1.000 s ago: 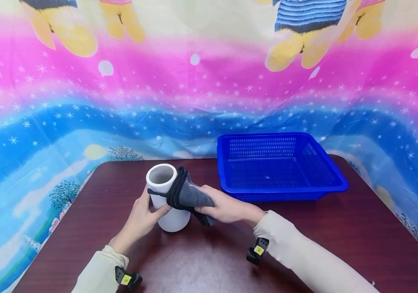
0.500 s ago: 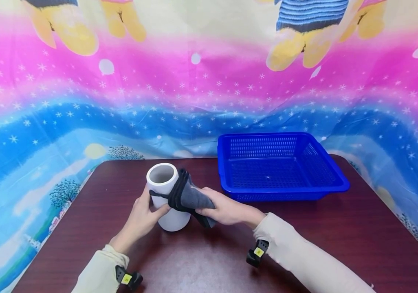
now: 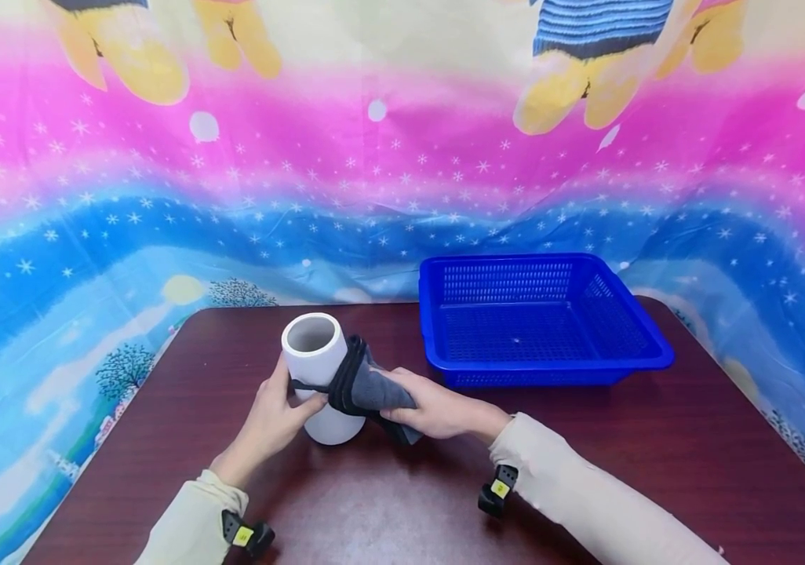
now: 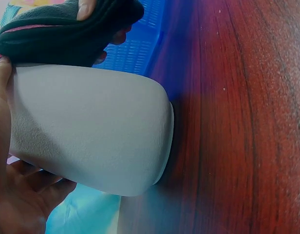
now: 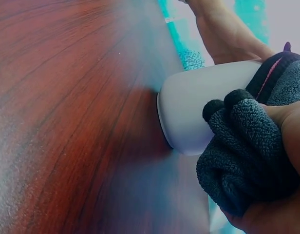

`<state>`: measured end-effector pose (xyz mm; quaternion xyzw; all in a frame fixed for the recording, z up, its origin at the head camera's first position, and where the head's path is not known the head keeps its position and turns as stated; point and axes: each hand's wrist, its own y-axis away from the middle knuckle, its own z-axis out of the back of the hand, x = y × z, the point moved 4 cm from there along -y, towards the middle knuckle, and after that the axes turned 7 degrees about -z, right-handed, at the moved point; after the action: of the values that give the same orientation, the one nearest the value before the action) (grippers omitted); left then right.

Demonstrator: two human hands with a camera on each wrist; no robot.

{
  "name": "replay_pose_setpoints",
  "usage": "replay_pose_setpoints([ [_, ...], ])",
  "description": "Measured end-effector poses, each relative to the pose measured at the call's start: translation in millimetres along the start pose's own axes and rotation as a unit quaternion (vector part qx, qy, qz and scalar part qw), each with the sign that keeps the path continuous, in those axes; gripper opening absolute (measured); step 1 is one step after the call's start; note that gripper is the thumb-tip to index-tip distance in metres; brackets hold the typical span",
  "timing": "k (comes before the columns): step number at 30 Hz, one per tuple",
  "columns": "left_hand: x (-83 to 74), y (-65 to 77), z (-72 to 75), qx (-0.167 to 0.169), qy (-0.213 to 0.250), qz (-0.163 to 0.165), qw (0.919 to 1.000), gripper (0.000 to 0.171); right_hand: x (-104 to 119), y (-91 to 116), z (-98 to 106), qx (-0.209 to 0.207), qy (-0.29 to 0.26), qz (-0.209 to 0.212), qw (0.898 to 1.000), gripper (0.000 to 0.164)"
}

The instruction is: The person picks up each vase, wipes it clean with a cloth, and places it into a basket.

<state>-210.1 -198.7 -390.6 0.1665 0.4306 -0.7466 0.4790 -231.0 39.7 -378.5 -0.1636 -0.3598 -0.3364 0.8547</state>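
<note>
Sleeve point(image 3: 194, 514) cuff at far left leads up to the left hand point(image 3: 268, 420), which is wrapped around a white vase point(image 3: 321, 367), thumb in front and fingers around its side. The vase stands on the dark red-brown table point(image 3: 148, 439), its round mouth facing up. Against its right side lies a bunched dark grey cloth point(image 3: 377, 391), a thin black strip of it stretching across the vase toward the left hand. Next comes the right hand point(image 3: 441, 406), clamped on the cloth between thumb and fingers. Farther right and behind, a blue basket point(image 3: 544, 366) sits on the table, apart from the vase.
</note>
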Motion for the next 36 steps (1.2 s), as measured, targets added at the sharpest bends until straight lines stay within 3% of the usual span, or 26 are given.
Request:
replay_pose_setpoints([
  [27, -0.1, 1.2, -0.3, 0.013, 0.018, 0.012, 0.9997, 0.077, -12, 1, -6, 0.016, 0.005, -0.008, 1.0, 0.051],
  [36, -0.4, 2.0, -0.3, 0.012, 0.013, 0.013, 0.9998, 0.079, -17, 3, -10, 0.032, 0.045, -0.005, 0.998, 0.058],
])
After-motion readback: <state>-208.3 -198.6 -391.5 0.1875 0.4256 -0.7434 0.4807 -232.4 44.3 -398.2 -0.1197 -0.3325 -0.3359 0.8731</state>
